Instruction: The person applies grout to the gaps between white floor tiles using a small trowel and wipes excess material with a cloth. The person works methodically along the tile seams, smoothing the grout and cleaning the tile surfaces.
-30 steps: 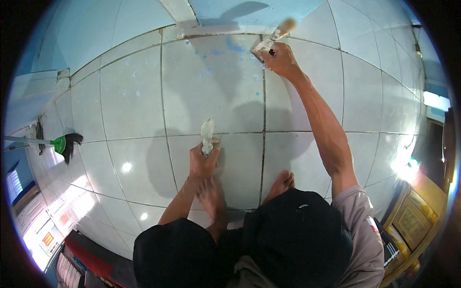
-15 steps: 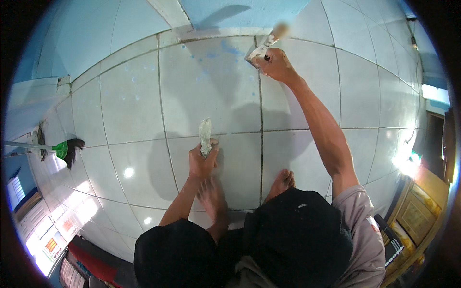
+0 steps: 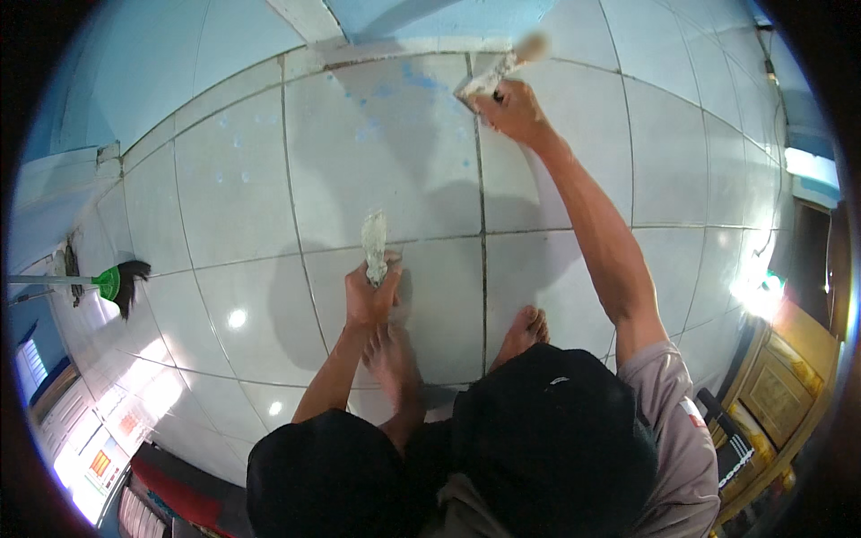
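Observation:
My right hand (image 3: 511,112) is closed around a scraper (image 3: 491,79) smeared with white, low over the far floor tiles. The scraper's broad end points to the lower left, and its rounded brownish end sticks out at the upper right. Blue paint marks (image 3: 408,79) spot the tile to the left of it. Nearer to me, my left hand (image 3: 369,294) grips a pale, crusted, flat strip (image 3: 374,238) that points away from me; its exact kind is unclear. My bare feet (image 3: 395,363) rest on the tiles just behind that hand.
Ahead stands a light blue wall (image 3: 421,22) with a white base edge. At the left lies a broom (image 3: 112,282) with a green head and dark bristles. A wooden cabinet (image 3: 776,386) is at the lower right. Something red and dark (image 3: 184,489) sits at the lower left.
The whole view has shifted slightly, so floor and hands appear a little higher and further left. Both hands keep their hold, with no clear movement over the tiles.

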The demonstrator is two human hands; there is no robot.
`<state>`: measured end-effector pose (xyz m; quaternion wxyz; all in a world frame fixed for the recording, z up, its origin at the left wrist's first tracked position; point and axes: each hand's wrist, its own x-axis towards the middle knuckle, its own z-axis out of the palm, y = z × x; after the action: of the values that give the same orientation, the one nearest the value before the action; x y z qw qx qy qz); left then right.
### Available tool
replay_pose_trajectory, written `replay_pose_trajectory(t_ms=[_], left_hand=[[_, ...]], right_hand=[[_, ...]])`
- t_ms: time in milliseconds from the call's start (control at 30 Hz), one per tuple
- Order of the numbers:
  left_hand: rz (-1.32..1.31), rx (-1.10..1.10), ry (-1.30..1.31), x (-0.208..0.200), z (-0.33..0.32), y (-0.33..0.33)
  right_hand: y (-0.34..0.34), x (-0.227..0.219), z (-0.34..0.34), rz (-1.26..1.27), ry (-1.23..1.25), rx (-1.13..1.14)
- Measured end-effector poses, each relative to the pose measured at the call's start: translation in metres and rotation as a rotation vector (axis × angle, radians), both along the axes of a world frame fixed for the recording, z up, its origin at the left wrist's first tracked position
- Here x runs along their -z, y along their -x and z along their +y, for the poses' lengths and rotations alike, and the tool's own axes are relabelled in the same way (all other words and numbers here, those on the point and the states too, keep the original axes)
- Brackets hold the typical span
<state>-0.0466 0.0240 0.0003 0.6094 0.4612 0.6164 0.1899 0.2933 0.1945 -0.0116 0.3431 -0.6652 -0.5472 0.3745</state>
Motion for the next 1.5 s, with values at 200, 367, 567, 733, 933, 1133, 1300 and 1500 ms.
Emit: replay_pose_trajectory(t_ms=[200,367,567,733,933,1133,1300,1500], left_hand=[[-0.022,-0.026,-0.016,0.0,0.003,-0.009],[-0.02,-0.036,-0.019,-0.002,0.005,-0.008],[-0.006,-0.038,-0.013,-0.003,0.006,-0.01],[-0.019,-0.026,-0.002,-0.004,0.006,-0.008],[0.005,-0.041,0.001,0.005,-0.004,-0.005],[0.005,-0.015,0.031,-0.006,0.0,-0.009],[-0.015,-0.038,0.008,-0.003,0.004,-0.009],[-0.034,0.01,-0.027,0.004,-0.001,0.0]], right_hand=[[-0.01,0.013,0.008,-0.014,-0.013,0.034],[-0.014,0.008,0.015,-0.144,0.002,-0.01],[-0.011,0.013,0.0,-0.138,-0.136,-0.041],[-0.012,0.012,0.004,-0.166,-0.027,0.033],[-0.009,0.019,-0.012,-0.09,-0.026,0.027],[0.006,0.024,-0.024,-0.021,-0.126,0.102],[-0.004,0.022,-0.007,-0.048,-0.014,0.136],[-0.001,0.022,-0.018,-0.068,-0.171,0.086]])
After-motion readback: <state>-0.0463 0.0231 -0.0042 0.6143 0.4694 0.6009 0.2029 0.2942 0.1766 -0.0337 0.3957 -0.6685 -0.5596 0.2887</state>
